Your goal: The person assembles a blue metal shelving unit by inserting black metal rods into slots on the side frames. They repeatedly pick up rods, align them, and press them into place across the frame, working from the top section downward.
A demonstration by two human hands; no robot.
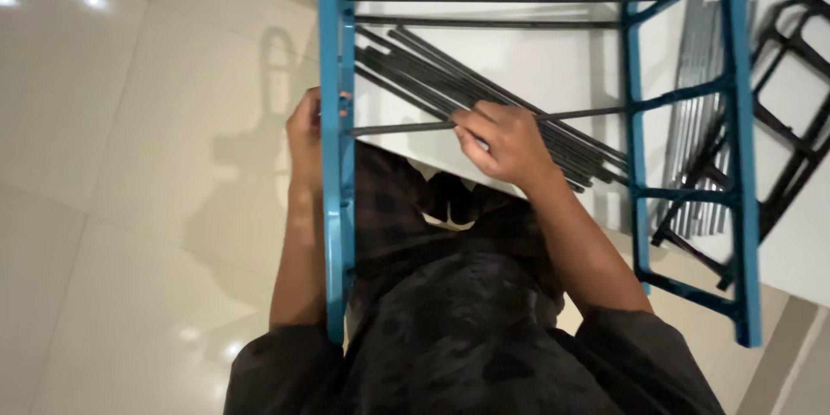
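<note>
Near the bottom of the frame a dark shirt fills the view, both forearms rising from it toward mid-frame. Left hand (304,134), left of centre, is wrapped around the outer edge of the blue side frame (335,164), fingers hidden behind the bar so how tightly they close cannot be told; elbow bent, forearm running almost straight up the picture. Right hand (506,143), at centre, palm down with wrist slightly cocked, has its fingers curled and pinching a thin dark rod (398,128) that spans from the left blue frame to the second blue side frame (735,147) at right. Rod looks like stiff, light metal, smooth and probably a bit slippery (best held near its end, close to the socket). Blue frames look rigid, light plastic, gripped well along the upright. Beyond the hand, a loose bundle of dark rods (450,82) lies on a white surface (536,52); upper right, grey rods (702,52) and a black frame piece (791,112).
</note>
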